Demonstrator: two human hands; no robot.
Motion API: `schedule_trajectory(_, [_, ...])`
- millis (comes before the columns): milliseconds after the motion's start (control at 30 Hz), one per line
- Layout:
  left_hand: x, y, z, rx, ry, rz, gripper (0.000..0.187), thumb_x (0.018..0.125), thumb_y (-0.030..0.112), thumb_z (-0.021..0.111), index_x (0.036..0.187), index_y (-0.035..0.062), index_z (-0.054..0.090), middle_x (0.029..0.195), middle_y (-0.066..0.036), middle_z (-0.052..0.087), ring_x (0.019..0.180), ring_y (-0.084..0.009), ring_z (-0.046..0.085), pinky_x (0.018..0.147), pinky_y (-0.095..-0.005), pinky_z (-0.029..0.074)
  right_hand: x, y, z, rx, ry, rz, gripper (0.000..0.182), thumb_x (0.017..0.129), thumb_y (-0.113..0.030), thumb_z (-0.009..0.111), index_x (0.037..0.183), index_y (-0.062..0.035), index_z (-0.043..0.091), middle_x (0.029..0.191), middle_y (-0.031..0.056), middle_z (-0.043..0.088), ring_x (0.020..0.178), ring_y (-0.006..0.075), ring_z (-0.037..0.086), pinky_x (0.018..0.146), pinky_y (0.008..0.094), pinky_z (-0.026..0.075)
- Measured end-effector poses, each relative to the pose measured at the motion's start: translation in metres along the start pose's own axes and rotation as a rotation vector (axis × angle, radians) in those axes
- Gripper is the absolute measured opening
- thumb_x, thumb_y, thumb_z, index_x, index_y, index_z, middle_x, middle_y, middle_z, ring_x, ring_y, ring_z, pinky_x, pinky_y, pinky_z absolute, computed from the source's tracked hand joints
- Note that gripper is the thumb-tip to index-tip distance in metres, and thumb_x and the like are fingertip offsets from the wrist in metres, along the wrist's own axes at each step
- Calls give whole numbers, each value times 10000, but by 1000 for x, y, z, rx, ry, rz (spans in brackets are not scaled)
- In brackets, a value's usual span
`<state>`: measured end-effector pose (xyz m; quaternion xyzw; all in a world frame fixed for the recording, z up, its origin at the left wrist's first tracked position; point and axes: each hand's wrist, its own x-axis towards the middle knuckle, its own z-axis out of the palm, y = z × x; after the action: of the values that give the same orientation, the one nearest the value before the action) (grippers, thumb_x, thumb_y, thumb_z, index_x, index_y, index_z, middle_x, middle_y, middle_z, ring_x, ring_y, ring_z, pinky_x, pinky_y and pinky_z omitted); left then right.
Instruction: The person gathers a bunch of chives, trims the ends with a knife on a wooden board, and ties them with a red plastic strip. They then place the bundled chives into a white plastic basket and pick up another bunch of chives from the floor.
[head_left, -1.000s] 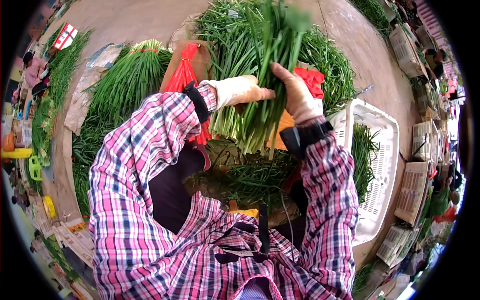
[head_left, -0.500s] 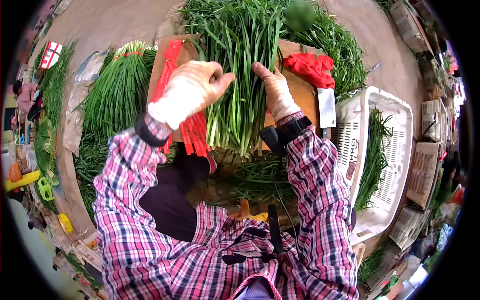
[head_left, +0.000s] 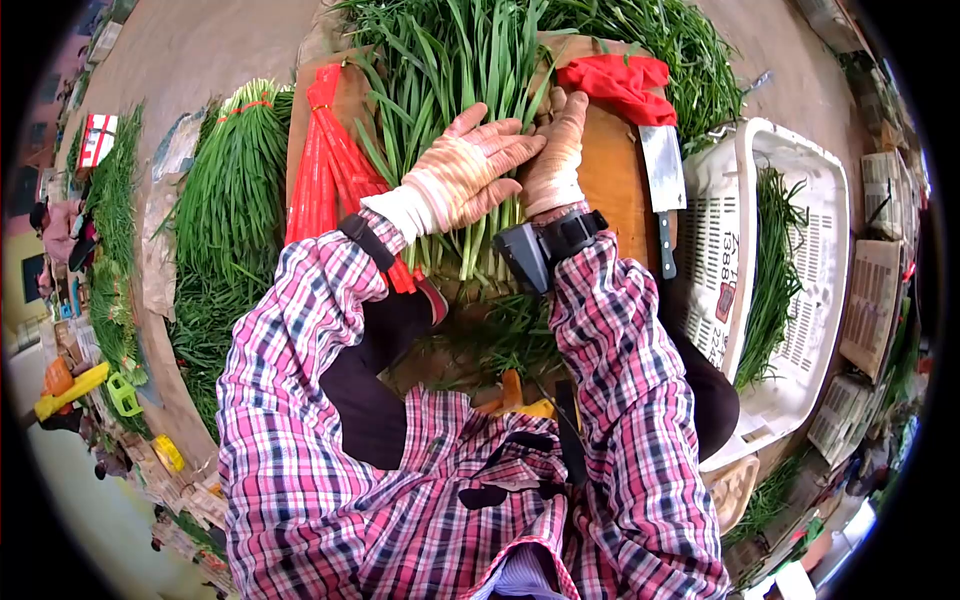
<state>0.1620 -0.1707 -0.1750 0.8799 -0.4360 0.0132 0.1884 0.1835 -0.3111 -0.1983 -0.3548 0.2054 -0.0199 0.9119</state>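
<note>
A loose bunch of garlic chives (head_left: pixel 440 85) lies lengthwise on a wooden board (head_left: pixel 605 165), pale stalk ends toward me. My left hand (head_left: pixel 468 172), in a stained wrapping or glove, rests across the stalks with its fingers stretched out and spread to the right. Along the bunch's right side stands my right hand (head_left: pixel 556 150), fingers straight and pointing away from me. The left fingertips reach the right hand. Neither hand is wrapped round the stalks. Red strips (head_left: pixel 325 165) tied at the top lie on the board's left. At its right are a red cloth (head_left: pixel 622 85) and a knife (head_left: pixel 662 185).
A white plastic crate (head_left: pixel 745 250) with some chives inside stands at my right. To the left lies a large tied bundle of chives (head_left: pixel 232 190). More loose greens (head_left: pixel 690 60) are heaped behind the board. Several crates (head_left: pixel 868 300) line the far right.
My left hand has moved right and changed from a curled grip to flat, spread fingers over the stalks. My right hand has straightened its fingers beside it. The camera view has shifted slightly.
</note>
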Motion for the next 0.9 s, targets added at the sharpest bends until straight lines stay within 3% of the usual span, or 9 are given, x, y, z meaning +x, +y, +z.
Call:
schedule_trajectory(100, [1, -5, 9, 43, -52, 3, 465, 959, 416, 439, 1313, 129, 531, 1318, -70, 563, 1320, -307, 435, 1155, -532, 205, 11, -11, -23, -14, -136, 146, 706, 967, -512, 499, 1455, -21, 364, 1421, 134, 476, 1321, 247, 430, 1098, 384, 322])
schedule_trajectory(167, [2, 0, 6, 59, -56, 45, 347, 932, 338, 516, 1217, 151, 584, 1239, -49, 596, 1273, -306, 474, 1141, -531, 238, -28, -47, -14, -365, -44, -190, 612, 978, -404, 535, 1432, -17, 399, 1370, 147, 525, 1264, 237, 495, 1060, 384, 383])
schedule_trajectory(233, [5, 0, 9, 33, -47, 28, 289, 911, 299, 562, 1158, 157, 612, 1197, -35, 612, 1244, -298, 496, 1133, -523, 261, -56, -77, -30, -496, -162, -320, 430, 1011, -263, 496, 1364, -17, 485, 1243, 122, 605, 1128, 195, 586, 982, 346, 451])
schedule_trajectory(300, [7, 1, 11, 24, -42, 16, 244, 898, 275, 590, 1109, 159, 633, 1159, -22, 626, 1219, -287, 515, 1126, -514, 279, -85, -102, -53, -630, -294, -144, 323, 994, -224, 542, 1190, 21, 617, 1031, 65, 673, 932, 143, 634, 862, 304, 499])
schedule_trajectory(433, [13, 4, 6, 45, -94, -6, 199, 904, 281, 593, 1029, 148, 671, 1115, -14, 646, 1211, -252, 520, 1130, -488, 284, -141, -90, -87, -1196, -423, 69, 221, 927, -186, 636, 1035, 0, 684, 822, 93, 693, 771, 159, 663, 718, 295, 527])
schedule_trajectory(567, [21, 9, -1, 65, -193, -19, 223, 922, 304, 571, 1034, 147, 683, 1134, -12, 647, 1233, -246, 505, 1141, -473, 268, -162, -54, -83, -1551, -462, -301, 289, 845, -341, 714, 948, -72, 692, 707, 160, 664, 668, 321, 665, 597, 379, 525])
schedule_trajectory(667, [24, 11, -9, 97, -268, -5, 243, 945, 323, 530, 1022, 153, 687, 1154, -8, 643, 1251, -258, 495, 1141, -469, 268, -166, -27, -79, -1527, -395, -193, 277, 845, -343, 716, 868, -70, 678, 630, 165, 618, 588, 310, 622, 566, 379, 498])
schedule_trajectory(800, [30, 16, -19, 127, -346, -14, 241, 950, 333, 512, 995, 175, 688, 1141, -17, 641, 1250, -274, 493, 1131, -470, 279, -178, 1, -75, -804, -125, 315, 223, 909, -234, 683, 871, -14, 690, 623, 16, 597, 543, 84, 518, 515, 252, 431])
schedule_trajectory(900, [30, 16, -16, 93, -304, 13, 247, 948, 344, 511, 987, 176, 688, 1132, -17, 643, 1246, -274, 494, 1128, -482, 281, -192, 0, -64, -644, -99, 408, 219, 923, -206, 665, 878, 6, 693, 690, -28, 604, 579, 47, 519, 512, 214, 413])
